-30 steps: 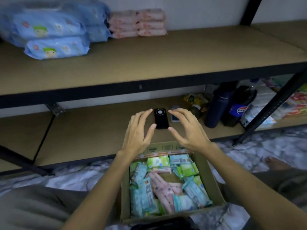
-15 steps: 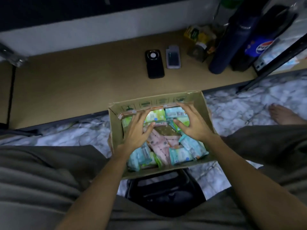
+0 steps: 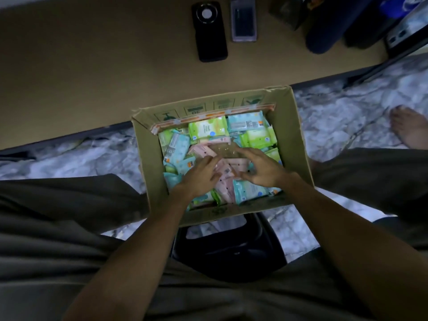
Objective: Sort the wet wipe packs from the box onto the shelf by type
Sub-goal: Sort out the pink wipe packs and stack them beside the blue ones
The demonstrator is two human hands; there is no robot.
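Observation:
An open cardboard box [image 3: 290, 135] stands on the marbled floor between my knees, full of small wet wipe packs. Green packs [image 3: 207, 128] and light blue packs [image 3: 245, 121] lie at the far side, pink packs [image 3: 228, 181] in the middle. Both hands are inside the box over the pink packs. My left hand [image 3: 201, 177] rests on them with fingers spread. My right hand [image 3: 261, 167] hovers with curled fingers touching a pink pack. Whether either hand grips a pack is not clear. The lower shelf board [image 3: 92, 66] lies just beyond the box.
On the lower shelf lie a black phone [image 3: 209, 31] and a smaller grey device [image 3: 243, 19], with a dark blue bottle [image 3: 324, 26] and other bottles at the right. A black stool [image 3: 229, 251] sits under me. A bare foot [image 3: 410, 128] rests at right.
The view tilted down from the shelves to the box. Both hands dropped from above the box's far edge into it and came together over the pink packs.

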